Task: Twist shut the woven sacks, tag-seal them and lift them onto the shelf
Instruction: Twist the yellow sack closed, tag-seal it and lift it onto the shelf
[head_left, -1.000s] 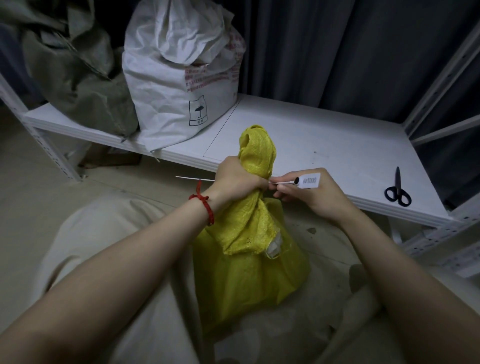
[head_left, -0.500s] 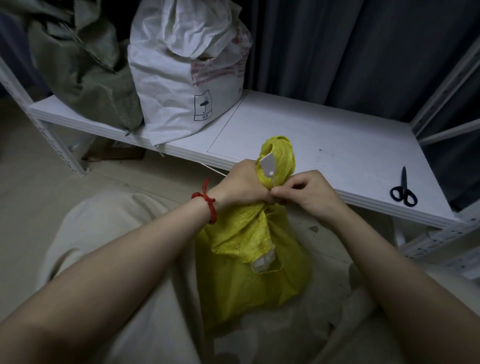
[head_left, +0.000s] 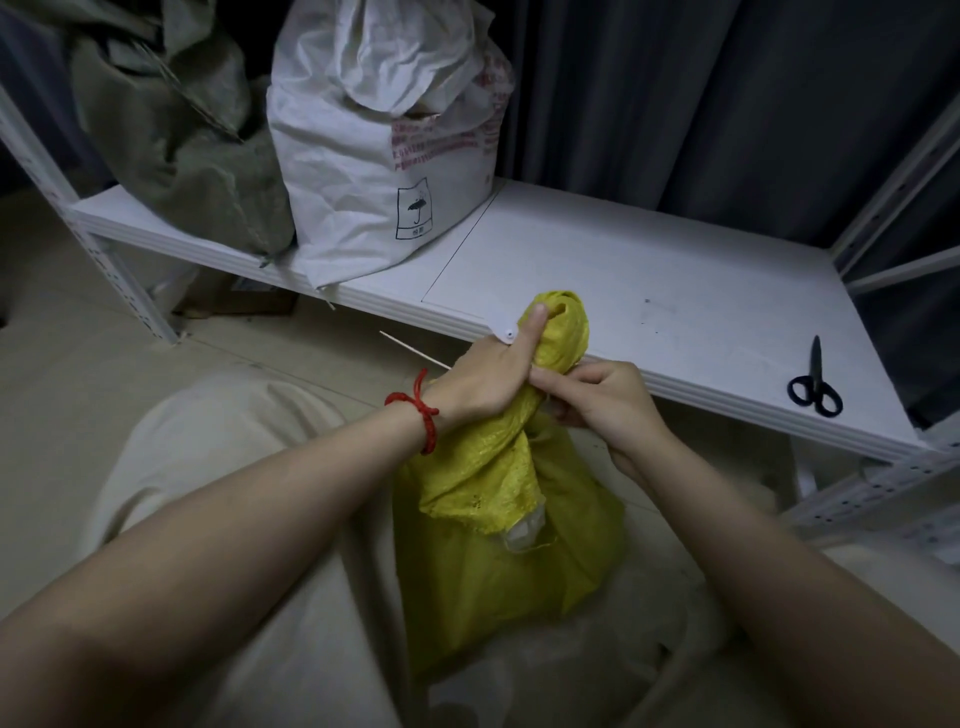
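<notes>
A: Where has the tag (head_left: 500, 323) gone? A second ago it lay flat out by the right hand.
B: Round to the left of the neck. It peeks out white behind the left thumb, and the strap (head_left: 410, 348) pokes out leftward past the knuckles.
A: So the tie has swung round the twist?
B: That's my reading. The left hand (head_left: 485, 376) is clenched on the twisted neck of the yellow sack (head_left: 509, 551), thumb laid up along it. The right hand (head_left: 597, 405) pinches the neck just below that thumb; whether the strap is under its fingers too, I cannot tell.
A: And the sack itself?
B: On the floor between the person's legs, just in front of the shelf (head_left: 649, 312) — not lifted yet.
A: Sealed?
B: Likely not pulled tight, since a long tail of strap is free. Cinching looks like the next step, then the lift up beside the white sack (head_left: 384, 156). The scissors (head_left: 814, 382) lie at the shelf's right end — nobody touching them.
</notes>
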